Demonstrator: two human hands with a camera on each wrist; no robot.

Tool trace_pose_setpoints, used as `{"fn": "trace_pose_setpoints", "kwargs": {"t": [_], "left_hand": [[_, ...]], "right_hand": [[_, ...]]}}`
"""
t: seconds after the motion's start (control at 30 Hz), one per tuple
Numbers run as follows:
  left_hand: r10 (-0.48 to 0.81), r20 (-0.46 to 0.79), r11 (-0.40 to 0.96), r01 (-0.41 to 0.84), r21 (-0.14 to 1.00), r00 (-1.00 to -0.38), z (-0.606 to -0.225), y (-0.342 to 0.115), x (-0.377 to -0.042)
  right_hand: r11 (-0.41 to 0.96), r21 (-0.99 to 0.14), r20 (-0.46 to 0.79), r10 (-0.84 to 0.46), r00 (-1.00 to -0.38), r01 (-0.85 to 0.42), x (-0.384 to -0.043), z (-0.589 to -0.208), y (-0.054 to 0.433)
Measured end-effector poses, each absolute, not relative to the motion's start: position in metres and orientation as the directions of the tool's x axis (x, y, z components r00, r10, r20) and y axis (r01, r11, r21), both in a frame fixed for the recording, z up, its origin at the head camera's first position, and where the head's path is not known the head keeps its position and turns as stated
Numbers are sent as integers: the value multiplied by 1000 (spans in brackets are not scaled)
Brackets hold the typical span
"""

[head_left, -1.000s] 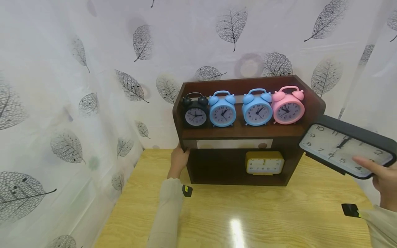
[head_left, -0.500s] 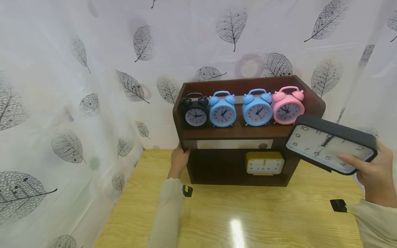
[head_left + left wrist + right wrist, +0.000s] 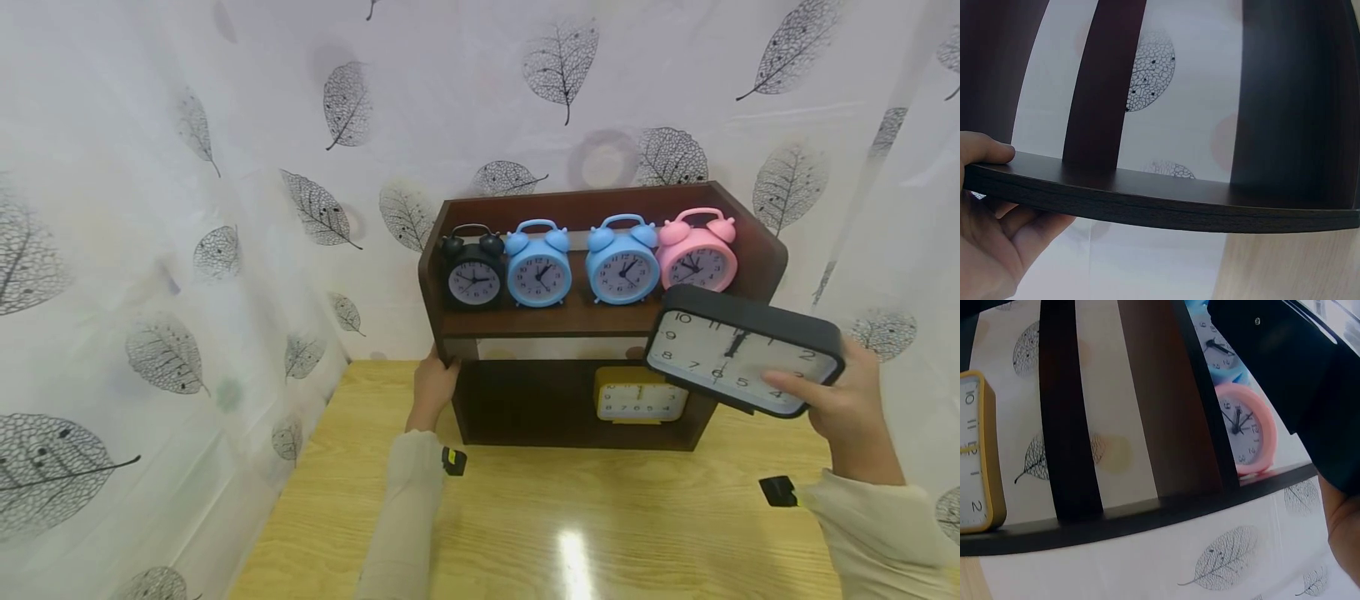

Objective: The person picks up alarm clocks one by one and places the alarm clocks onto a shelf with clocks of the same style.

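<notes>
A dark brown two-tier shelf (image 3: 540,323) stands on the table against the patterned sheet. My left hand (image 3: 433,390) grips its left side panel, thumb on the inner face and fingers outside in the left wrist view (image 3: 991,231). In my right hand (image 3: 855,421) is a black rectangular desk clock (image 3: 738,357), held at its right end with the thumb across the dial. It hangs tilted in front of the shelf's right side, overlapping the pink twin-bell alarm clock (image 3: 699,254) and the yellow rectangular desk clock (image 3: 641,402) in the head view.
On the upper tier, a black twin-bell alarm clock (image 3: 474,282) and two blue ones, the left (image 3: 538,279) and the right (image 3: 622,275), stand beside the pink one. The yellow clock occupies the right of the lower tier. Wood-grain table (image 3: 510,517) extends in front.
My right hand has carried the black desk clock leftward, from beyond the shelf's right side to in front of it. The left hand keeps its grip on the side panel.
</notes>
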State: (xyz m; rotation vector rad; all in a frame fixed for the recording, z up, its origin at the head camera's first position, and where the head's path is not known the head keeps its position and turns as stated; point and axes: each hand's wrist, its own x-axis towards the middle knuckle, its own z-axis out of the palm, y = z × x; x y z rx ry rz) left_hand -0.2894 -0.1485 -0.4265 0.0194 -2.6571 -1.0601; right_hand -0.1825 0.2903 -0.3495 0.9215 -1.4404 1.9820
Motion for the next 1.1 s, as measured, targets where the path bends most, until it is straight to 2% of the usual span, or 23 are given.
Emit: {"fn": "trace_pose_setpoints", "kwargs": {"t": [0.27,0.53,0.77,1.1], "left_hand": [[-116,261,732,95,674,-958,-428,-148,-291],[-111,244,733,86,675,-963,-427,-149,-290],[-114,244,726,87,682,-963,-427,-149,-290],[-108,249,732,92,675,-962,-427,-149,-290]], "right_hand": [[-361,-609,764,-27,-645,-706,-187,-349,270],[-295,-674,725,-89,-683,-678,-192,-352,251],[-265,-694,713,-122,-691,-669,-199,-353,235],[-182,-769,638,-155,-755,-612,-200,-351,216]]}}
